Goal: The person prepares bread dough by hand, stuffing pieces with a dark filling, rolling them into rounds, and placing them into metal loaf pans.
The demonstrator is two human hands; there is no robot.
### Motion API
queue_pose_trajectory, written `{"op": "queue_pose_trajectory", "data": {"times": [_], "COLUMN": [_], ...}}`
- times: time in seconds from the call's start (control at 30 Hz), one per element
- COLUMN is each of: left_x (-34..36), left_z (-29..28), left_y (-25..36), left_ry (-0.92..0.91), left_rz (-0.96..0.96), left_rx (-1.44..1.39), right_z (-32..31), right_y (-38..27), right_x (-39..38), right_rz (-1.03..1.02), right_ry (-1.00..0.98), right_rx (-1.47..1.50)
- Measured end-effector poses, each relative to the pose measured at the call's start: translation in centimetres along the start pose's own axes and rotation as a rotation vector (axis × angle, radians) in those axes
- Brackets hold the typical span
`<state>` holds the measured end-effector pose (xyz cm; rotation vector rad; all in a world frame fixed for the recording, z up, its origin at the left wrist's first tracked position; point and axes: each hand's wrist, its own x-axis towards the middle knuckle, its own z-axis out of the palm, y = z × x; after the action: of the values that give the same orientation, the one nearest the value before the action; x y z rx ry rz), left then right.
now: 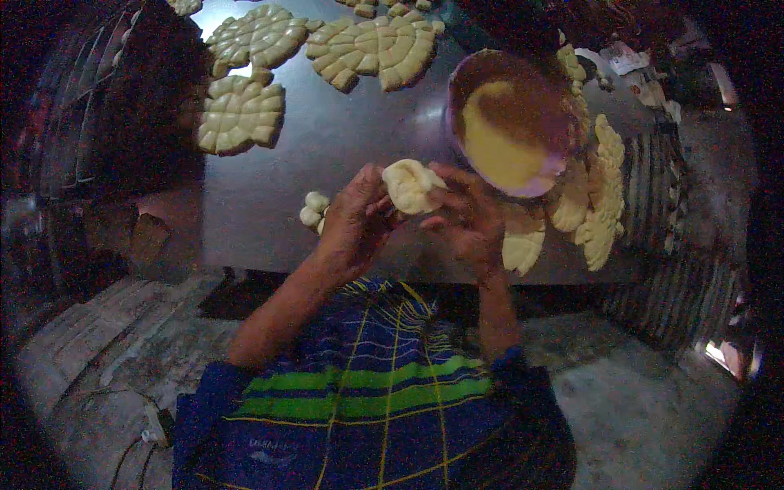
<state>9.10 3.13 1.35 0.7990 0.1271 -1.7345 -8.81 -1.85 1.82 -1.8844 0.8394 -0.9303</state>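
Between my two hands, above the near part of the table, is a pale lump of dough [411,186] with a folded, uneven top. My left hand [362,214] grips its left side, fingers curled under it. On the other side my right hand [467,214] has its fingers bent against the dough's right edge. A few small round dough balls [312,211] lie on the table just left of my left hand, which partly hides them. Beyond my right hand stands a purple bowl [451,122] with a yellow mass in it.
Scored, rounded dough slabs [371,51] lie across the far side of the grey metal table [343,122]. More dough pieces [604,196] line the right side, past the bowl. A cable [151,437] runs over the floor at lower left. Corrugated sheeting [678,294] stands at right.
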Motion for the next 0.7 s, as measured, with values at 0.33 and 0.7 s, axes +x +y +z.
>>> {"op": "queue_pose_trajectory", "data": {"times": [0.33,0.7], "left_x": [-2.8,-1.7], "left_z": [-4.1,-10.9], "left_y": [5.1,8.3], "left_ry": [-0.202,-0.312], "left_rz": [0.259,-0.240], "left_rx": [0.871,0.492], "right_z": [3.7,9.6], "right_y": [-6.0,-5.0], "right_x": [2.4,1.7], "right_rz": [0.007,-0.294], "right_ry": [-0.140,-0.089], "right_rx": [-0.448,-0.571]}}
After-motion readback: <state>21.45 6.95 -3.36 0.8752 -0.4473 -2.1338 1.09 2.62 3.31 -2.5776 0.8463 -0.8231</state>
